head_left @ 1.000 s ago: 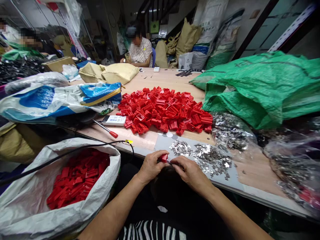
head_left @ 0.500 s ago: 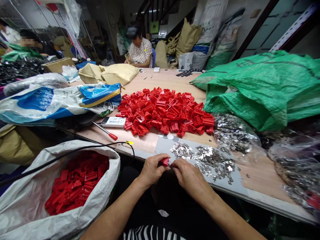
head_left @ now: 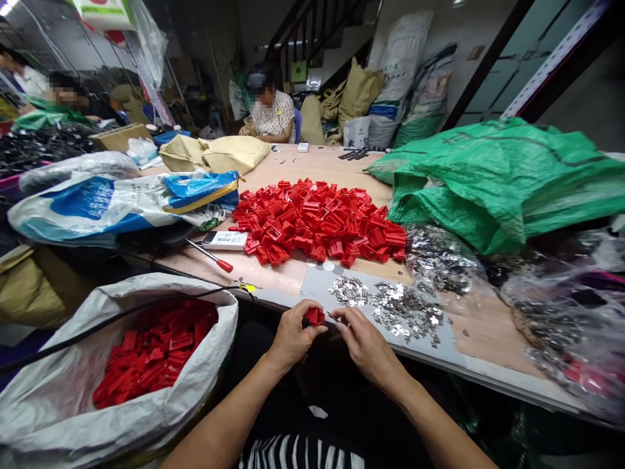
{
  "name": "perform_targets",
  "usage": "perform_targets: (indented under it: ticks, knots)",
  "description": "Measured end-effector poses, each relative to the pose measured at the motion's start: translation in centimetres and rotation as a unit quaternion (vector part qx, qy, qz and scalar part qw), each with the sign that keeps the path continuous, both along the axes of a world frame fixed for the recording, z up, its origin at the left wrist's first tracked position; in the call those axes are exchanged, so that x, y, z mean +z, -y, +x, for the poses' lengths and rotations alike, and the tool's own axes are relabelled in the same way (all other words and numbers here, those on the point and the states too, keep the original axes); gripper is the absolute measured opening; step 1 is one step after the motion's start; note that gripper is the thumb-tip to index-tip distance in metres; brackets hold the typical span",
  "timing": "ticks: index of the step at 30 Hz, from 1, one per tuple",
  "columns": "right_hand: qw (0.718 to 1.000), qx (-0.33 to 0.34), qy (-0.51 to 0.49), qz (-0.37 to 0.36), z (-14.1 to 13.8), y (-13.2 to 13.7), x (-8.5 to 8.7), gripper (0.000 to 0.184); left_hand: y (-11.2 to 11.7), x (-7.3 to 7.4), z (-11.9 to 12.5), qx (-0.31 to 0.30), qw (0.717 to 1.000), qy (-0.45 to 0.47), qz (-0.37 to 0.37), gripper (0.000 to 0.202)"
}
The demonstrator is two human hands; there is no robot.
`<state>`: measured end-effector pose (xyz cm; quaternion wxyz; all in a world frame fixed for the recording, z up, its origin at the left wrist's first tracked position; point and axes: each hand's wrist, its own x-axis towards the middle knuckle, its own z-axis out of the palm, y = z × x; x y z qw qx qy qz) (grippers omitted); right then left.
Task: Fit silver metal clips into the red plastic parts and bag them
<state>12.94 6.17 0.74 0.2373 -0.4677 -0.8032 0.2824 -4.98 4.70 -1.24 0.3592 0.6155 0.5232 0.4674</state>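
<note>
My left hand (head_left: 295, 333) is closed on a red plastic housing (head_left: 315, 316), held between thumb and fingers just off the table's front edge. Close to its right, my right hand (head_left: 359, 335) pinches a small thin metal piece (head_left: 334, 317), its tip pointing toward the housing with a narrow gap between them. Beyond the hands lie two heaps of flat silvery metal pieces, a smaller heap (head_left: 348, 291) and a larger heap (head_left: 407, 312), on a grey sheet (head_left: 312, 286). Farther back rises a big pile of red plastic housings (head_left: 317, 221).
A white sack (head_left: 205, 339) of red housings stands at the left. A red-handled tool (head_left: 222, 264) and a white box (head_left: 225, 240) lie on the table. A green sack (head_left: 488, 182) and clear bags of metal parts (head_left: 442, 260) line the right. A co-worker (head_left: 271, 111) sits across.
My right hand has drawn slightly away from the red housing, opening a gap. The housing has turned in my left hand and shows more of its side. The whole view has shifted slightly.
</note>
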Motion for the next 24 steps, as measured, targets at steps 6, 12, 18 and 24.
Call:
perform_targets:
  ticks: [6,12,18,24]
  knots:
    - [0.993,0.039,-0.065,-0.091,0.2,1.0,1.1,0.032,1.2,1.8,0.1,0.018,0.994,0.102,-0.014,0.026]
    - [0.990,0.089,-0.062,-0.095,-0.2,1.5,2.5,0.045,1.9,3.5,0.5,-0.042,0.846,0.499,-0.185,0.019]
    - [0.991,0.103,-0.059,-0.066,-0.4,1.4,3.6,0.041,2.4,3.4,0.6,-0.057,0.739,0.620,-0.257,0.019]
    - [0.996,0.077,-0.043,-0.027,-0.5,1.4,3.7,0.036,2.7,3.8,0.7,-0.046,0.722,0.636,-0.270,0.018]
